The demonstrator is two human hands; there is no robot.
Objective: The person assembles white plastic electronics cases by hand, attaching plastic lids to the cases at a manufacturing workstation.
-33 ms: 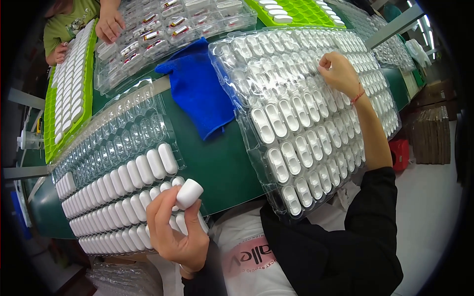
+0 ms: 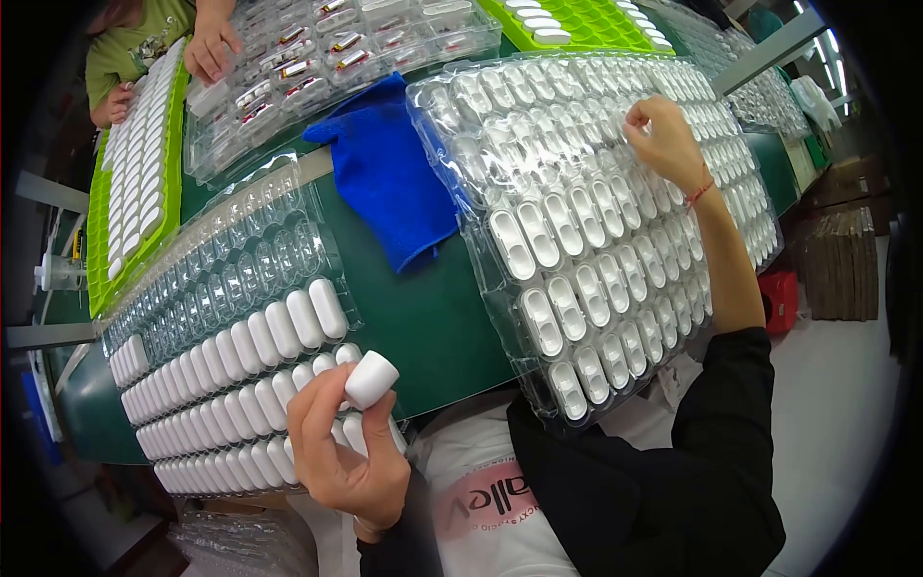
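Left fingers (image 2: 322,404) pinching white case (image 2: 371,378)

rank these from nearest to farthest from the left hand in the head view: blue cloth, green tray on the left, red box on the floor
From the left hand, which holds a white case:
1. Blue cloth, up and slightly right on the green table.
2. Green tray, far up on the left edge.
3. Red box, far right, on the floor past the right hand.

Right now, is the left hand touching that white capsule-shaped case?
Touching. The head view shows the left hand pinching the white case between fingertips.
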